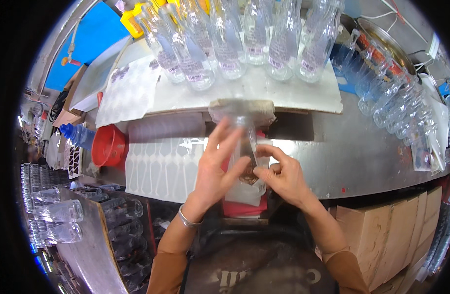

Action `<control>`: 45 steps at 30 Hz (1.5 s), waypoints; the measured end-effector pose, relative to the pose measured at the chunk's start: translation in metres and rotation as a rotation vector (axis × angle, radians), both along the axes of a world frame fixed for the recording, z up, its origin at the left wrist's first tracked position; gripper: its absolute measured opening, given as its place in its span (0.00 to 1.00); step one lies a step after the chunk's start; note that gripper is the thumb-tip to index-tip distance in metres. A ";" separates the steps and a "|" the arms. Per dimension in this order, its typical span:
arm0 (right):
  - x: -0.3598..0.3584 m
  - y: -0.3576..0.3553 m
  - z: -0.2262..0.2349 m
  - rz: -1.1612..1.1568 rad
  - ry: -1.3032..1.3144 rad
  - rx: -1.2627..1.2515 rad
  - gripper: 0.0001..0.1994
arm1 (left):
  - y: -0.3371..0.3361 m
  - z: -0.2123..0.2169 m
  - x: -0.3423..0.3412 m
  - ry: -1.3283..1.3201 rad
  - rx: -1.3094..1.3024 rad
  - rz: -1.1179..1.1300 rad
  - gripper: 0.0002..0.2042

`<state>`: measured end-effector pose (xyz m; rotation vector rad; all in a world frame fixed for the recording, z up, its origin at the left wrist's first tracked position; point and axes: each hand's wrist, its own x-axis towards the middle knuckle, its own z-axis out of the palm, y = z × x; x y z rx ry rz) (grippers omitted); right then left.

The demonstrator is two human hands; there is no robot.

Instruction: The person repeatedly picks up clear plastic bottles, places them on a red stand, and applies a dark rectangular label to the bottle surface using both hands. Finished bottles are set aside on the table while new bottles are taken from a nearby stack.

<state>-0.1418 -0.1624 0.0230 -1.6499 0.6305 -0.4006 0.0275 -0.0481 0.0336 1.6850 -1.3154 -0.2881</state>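
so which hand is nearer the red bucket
Left. The left hand is to the right of the red bucket; the right hand is farther right, by the glass bottle.

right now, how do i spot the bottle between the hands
Find the near edge of the metal worktable. Between the left hand and right hand is a clear glass bottle. Unlike the upright bottles behind, it bears a dark, pointed panel.

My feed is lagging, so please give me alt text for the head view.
A blurred, spread left hand and a curled right hand are at a clear glass bottle bearing a dark patch. Beyond, clear bottles stand on a white board; a red bucket is at left, cardboard boxes at lower right.
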 end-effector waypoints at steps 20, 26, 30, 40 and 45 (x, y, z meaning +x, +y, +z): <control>-0.010 0.004 0.003 0.063 0.016 0.045 0.25 | 0.028 -0.018 -0.022 0.958 -0.008 -0.166 0.38; -0.009 0.007 0.003 0.035 0.018 0.103 0.24 | 0.029 -0.025 -0.024 0.958 -0.036 -0.127 0.35; -0.009 0.007 0.002 0.031 0.038 0.105 0.25 | 0.029 -0.026 -0.023 0.969 -0.043 -0.130 0.35; -0.008 0.008 0.009 0.028 0.055 0.105 0.25 | 0.018 -0.019 -0.010 0.548 -0.022 -0.085 0.33; -0.007 0.007 0.010 0.034 0.078 0.079 0.24 | 0.003 0.002 -0.009 0.088 0.039 -0.033 0.26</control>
